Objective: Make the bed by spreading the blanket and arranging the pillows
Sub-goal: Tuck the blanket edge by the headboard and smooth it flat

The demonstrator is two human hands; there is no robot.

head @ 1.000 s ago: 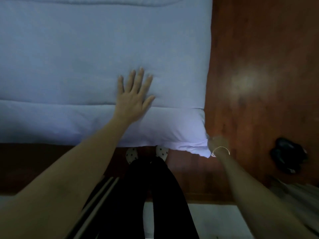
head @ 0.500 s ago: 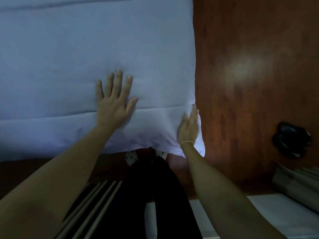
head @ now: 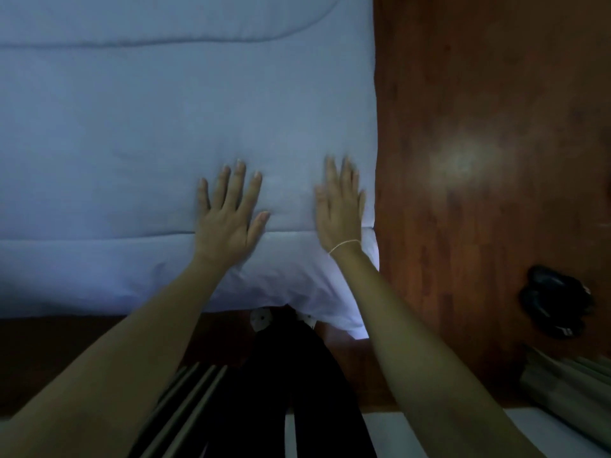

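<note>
- Neither grip is closing on anything: the left hand [head: 228, 216] and right hand [head: 340, 209] are lying flat, fingers straight, pressing the blanket [head: 165, 127].
- The blanket is covering the bed to its corner, apparently being smoothed toward the edge.
- The wooden floor [head: 479, 127] is running alongside.
- A thin bracelet [head: 344, 245] is circling the right wrist.
- No pillows are showing.
</note>
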